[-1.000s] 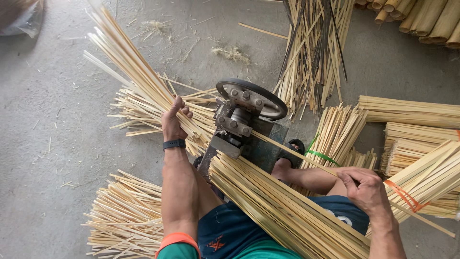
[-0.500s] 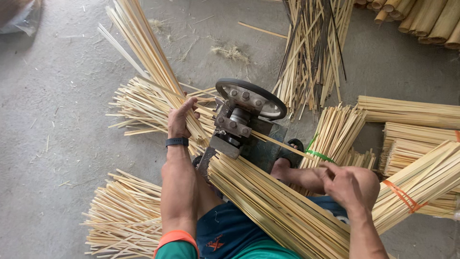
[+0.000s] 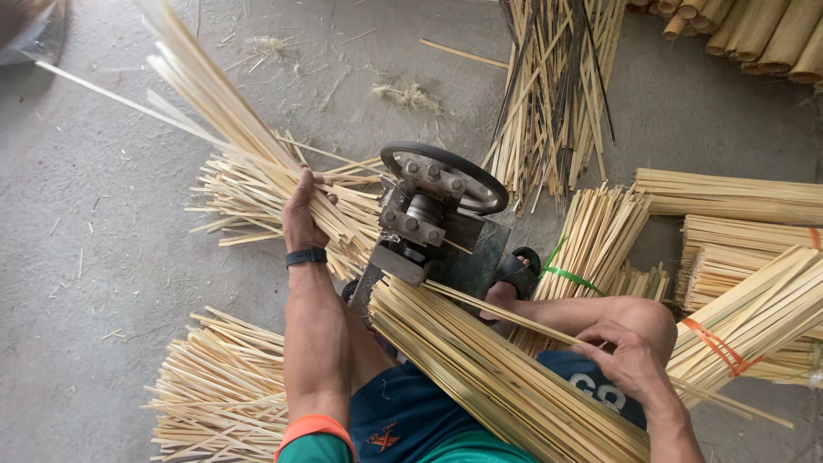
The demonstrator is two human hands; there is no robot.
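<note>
- Bamboo is everywhere around you: your left hand (image 3: 302,210) grips a sheaf of slats (image 3: 219,107) that fans up and away to the left, fingers curled tight round it just beside the machine (image 3: 429,227).
- Your right hand (image 3: 630,360) rests near your knee, fingers partly curled and pinching a single strip (image 3: 514,313) that runs from the hand toward the machine's near side.
- Across your lap lies a thick bundle (image 3: 497,377) of longer slats, its far end touching the machine's base.
- Judging by this, you are at the feeding step: one strip lined up at the cutter while the left hand gathers what lies on the far side.
- Whether the strip's tip is already in the machine's mouth I cannot tell; the metal block hides it.
- A next move would call for keeping the strip straight and level with the inlet, and keeping your left fingers clear of the wheel (image 3: 446,176).
- Loose slats sit in a pile (image 3: 223,386) on the floor to your left, and tied bundles (image 3: 737,326) lie to your right, one with an orange band, another with a green one.
- Your sandalled foot (image 3: 514,279) sits just beside the machine's base.
</note>
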